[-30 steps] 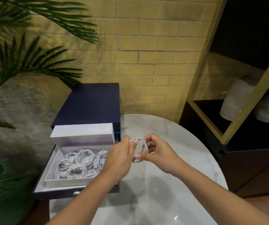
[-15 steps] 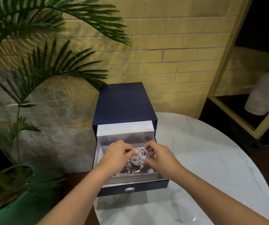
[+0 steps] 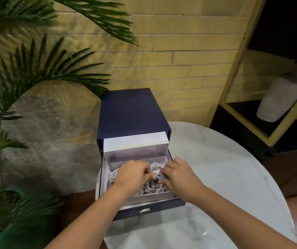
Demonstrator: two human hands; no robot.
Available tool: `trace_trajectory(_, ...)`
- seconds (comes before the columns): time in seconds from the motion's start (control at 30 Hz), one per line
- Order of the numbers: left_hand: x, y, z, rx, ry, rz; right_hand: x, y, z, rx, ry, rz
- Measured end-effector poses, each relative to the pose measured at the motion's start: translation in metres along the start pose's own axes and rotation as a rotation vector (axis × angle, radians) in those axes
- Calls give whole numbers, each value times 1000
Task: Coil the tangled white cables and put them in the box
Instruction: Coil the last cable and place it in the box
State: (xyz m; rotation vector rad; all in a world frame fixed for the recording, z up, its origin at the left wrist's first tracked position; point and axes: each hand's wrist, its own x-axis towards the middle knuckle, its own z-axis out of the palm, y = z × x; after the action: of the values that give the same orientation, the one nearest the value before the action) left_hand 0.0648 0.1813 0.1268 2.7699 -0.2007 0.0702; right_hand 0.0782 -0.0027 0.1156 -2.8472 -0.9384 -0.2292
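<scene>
The left hand and right hand, fingers curled, are seemingly pinching the coiled white cable low inside the white tray of the navy cardboard drawer box (crowded with other coils), where a careless release could be letting it spring loose.

Dim warm light, glare on the marble table, edges bent, slight blur

Both forearms reaching forward, left hand and right hand palms down, fingers curled, pinching white cable coil
</scene>
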Motion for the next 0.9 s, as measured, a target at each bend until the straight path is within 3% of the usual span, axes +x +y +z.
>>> trace_trajectory(0.13, 1, -1, 8, 110, 62, 43, 1, 2, 5, 30, 25, 23)
trace_trajectory(0.6, -7, -14, 16, 56, 97, -8, 2, 9, 6, 259, -44, 108)
trace_trajectory(0.9, -4, -8, 16, 47, 87, -13, 7, 12, 6, 174, -40, 124)
